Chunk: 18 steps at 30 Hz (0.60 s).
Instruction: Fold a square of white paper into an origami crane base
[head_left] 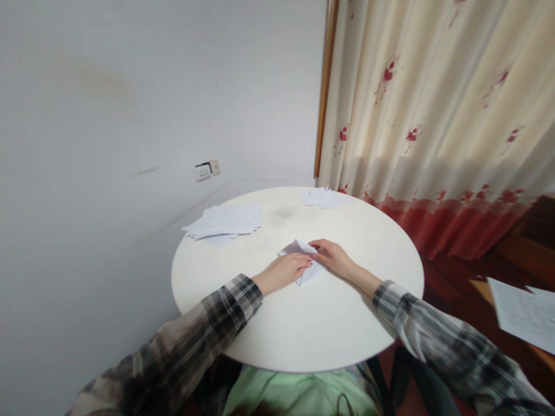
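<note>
A partly folded sheet of white paper (309, 276) lies near the middle of the round white table (299, 335), one corner of it raised at the back. My left hand (287, 269) rests over its left side, fingers together and pressing on the sheet. At the paper's right edge, my right hand (333, 255) pinches it between thumb and fingers. The two hands almost meet at the fingertips. Part of the folds is hidden beneath my fingers.
A pile of white sheets (232, 219) lies at the table's back left, and smaller papers (325, 197) at the back. A wall with a socket (202, 172) borders the left; a floral curtain (416, 115) hangs behind. Printed sheets (522, 312) lie on a wooden surface at right.
</note>
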{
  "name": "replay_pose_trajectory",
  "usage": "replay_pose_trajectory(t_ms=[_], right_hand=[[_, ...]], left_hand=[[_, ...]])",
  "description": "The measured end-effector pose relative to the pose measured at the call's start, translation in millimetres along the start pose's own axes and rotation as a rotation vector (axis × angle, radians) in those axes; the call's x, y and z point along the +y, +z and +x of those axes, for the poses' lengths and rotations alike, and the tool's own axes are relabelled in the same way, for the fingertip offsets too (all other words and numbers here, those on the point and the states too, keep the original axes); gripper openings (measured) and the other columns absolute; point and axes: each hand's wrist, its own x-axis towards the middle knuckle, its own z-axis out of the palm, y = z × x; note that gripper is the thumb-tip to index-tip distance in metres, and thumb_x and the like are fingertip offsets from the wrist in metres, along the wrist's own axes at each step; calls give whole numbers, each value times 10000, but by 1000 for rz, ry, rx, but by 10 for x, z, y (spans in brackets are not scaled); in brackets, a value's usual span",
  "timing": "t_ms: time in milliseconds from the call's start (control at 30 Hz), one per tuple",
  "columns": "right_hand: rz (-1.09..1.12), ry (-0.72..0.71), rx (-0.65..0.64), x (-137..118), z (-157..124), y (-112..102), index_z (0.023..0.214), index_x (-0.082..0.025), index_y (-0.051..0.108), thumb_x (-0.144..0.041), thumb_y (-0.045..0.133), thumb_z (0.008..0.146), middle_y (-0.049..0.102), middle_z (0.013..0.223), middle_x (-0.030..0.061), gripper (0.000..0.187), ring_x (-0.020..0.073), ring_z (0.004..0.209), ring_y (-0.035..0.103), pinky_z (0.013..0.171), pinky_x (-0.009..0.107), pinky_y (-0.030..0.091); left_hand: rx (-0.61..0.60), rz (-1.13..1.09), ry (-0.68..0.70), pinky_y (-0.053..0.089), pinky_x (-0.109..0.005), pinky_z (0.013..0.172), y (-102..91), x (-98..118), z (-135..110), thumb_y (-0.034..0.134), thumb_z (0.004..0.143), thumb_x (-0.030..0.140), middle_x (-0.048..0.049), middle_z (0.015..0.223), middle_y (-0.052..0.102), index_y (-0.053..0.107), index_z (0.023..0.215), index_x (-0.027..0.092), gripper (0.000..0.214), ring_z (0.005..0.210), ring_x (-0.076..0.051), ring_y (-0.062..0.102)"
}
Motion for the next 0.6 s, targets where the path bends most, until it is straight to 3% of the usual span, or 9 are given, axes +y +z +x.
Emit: replay_pose_trajectory(t_ms=[467,600], right_hand=[[-79,-49,24,91,58,25,1000,-195,606,-274,569,768,633,977,57,248,176,918,543,830,288,396],[-33,8,-43,63,107,-6,907,-186,651,-344,561,764,658,866,45,231,169,797,564,728,257,407]], left_hand=[[-20,11,0,399,-250,908,-15,21,42,436,837,169,-17,1056,634,623,983,194,238,983,-139,568],[-7,10,-1,392,-249,917,-31,59,46,437,829,146,-26,1046,635,627,963,179,235,988,-140,562]])
